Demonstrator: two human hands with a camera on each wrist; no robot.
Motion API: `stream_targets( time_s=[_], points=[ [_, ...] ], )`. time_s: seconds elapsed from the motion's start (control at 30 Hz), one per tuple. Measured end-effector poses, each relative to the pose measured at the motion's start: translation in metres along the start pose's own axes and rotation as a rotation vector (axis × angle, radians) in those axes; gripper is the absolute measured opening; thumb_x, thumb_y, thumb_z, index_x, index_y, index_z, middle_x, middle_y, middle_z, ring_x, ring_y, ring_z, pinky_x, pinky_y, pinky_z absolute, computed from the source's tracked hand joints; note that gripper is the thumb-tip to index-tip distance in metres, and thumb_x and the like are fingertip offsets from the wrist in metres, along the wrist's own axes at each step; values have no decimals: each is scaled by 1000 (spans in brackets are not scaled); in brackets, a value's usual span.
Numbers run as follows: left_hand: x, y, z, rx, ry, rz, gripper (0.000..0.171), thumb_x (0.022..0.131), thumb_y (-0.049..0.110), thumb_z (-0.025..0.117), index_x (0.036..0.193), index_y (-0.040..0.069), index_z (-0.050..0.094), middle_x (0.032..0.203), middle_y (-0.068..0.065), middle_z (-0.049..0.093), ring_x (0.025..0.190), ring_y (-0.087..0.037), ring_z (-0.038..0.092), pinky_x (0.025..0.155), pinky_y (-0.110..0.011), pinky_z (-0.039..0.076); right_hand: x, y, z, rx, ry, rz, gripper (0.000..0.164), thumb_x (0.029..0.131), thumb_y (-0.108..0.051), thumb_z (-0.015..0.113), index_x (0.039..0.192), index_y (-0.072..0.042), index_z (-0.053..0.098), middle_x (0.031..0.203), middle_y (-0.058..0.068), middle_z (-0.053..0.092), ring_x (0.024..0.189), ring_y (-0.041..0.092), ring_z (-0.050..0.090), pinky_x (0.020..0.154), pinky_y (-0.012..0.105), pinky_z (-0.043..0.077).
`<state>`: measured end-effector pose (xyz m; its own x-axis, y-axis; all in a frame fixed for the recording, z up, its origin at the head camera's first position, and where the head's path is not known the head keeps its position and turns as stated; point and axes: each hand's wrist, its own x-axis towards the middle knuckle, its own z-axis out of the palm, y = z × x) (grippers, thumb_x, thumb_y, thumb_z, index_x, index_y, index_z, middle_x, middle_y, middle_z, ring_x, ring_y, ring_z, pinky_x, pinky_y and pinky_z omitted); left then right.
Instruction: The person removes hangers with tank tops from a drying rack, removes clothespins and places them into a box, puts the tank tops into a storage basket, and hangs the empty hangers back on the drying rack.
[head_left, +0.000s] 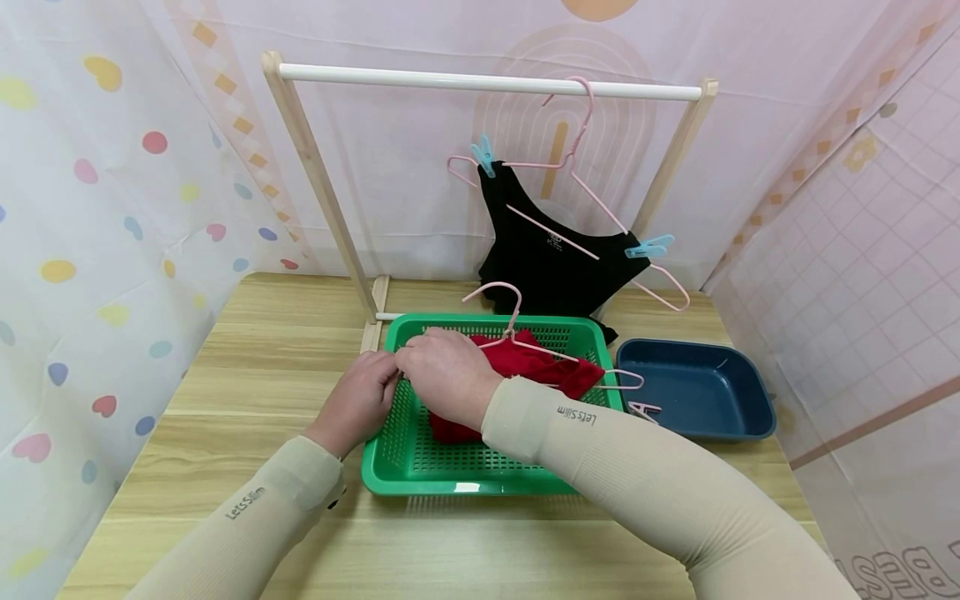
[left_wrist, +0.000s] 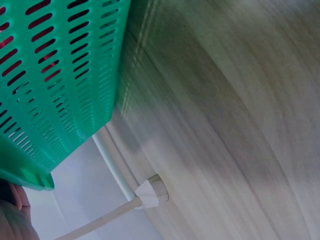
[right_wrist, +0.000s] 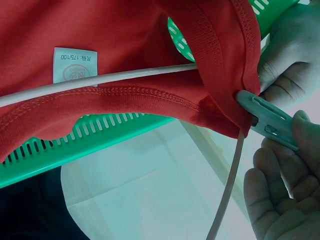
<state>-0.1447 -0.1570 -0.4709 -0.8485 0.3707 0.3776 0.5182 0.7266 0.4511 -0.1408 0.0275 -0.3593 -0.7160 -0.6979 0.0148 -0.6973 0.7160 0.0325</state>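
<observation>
A red tank top (head_left: 525,364) hangs on a pink hanger (head_left: 512,312) over the green basket (head_left: 465,487). My right hand (head_left: 450,371) pinches a pale clothespin (right_wrist: 270,119), whose jaws sit on the shoulder strap (right_wrist: 227,65) and hanger at one end. Right behind that strap, my left hand (head_left: 358,400) grips its edge with curled fingers, partly hidden by the cloth in the right wrist view. A white size label (right_wrist: 75,65) shows inside the neckline. In the left wrist view, mostly the basket's slotted side (left_wrist: 65,65) appears.
A wooden rack with a white rail (head_left: 450,79) stands behind the basket. From it hangs a black tank top (head_left: 547,258), fixed to a pink hanger by light blue clothespins (head_left: 649,247). To the right, a dark blue bin (head_left: 697,392) has a pink clothespin (head_left: 645,410) at its near left.
</observation>
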Motion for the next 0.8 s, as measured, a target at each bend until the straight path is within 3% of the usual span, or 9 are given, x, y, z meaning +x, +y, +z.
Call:
stream_targets(
  time_s=[0.8],
  points=[
    [1, 0, 0, -7, -12, 3, 15, 108, 8, 56, 100, 8, 69, 98, -7, 73, 93, -27, 61, 88, -46, 51, -3, 4, -2, 76, 41, 8, 11, 104, -23, 67, 102, -20, 77, 98, -6, 75, 94, 16, 67, 84, 29, 58]
  ],
)
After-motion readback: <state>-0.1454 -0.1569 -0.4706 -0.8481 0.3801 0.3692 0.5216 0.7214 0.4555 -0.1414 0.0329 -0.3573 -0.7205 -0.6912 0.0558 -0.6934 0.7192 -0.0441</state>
